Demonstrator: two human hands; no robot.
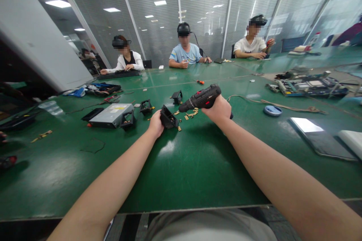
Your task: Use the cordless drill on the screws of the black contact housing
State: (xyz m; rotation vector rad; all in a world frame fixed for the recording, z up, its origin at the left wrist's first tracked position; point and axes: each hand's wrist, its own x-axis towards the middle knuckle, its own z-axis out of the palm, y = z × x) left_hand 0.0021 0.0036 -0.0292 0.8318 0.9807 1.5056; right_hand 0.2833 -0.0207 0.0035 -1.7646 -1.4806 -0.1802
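The left hand is clenched on a small black plastic bracket, holding it on the green matted surface near the centre. The right hand grasps the grip of a black cordless screwdriver with red trim.

The tool's long axis runs from the right hand leftward and slightly down; its tip points at the bracket and stands just beside its upper edge. Whether it touches cannot be told. The bracket lies just left of the tool tip, with the left hand nearer it.

Small brass-coloured metal pieces lie scattered on the surface just beyond the bracket, beneath the tool. Two further black brackets lie farther left and beyond, next to a grey metal drive unit.

The near part of the surface, between the forearms and its near edge, carries nothing. Three other people sit at the far side, well apart.
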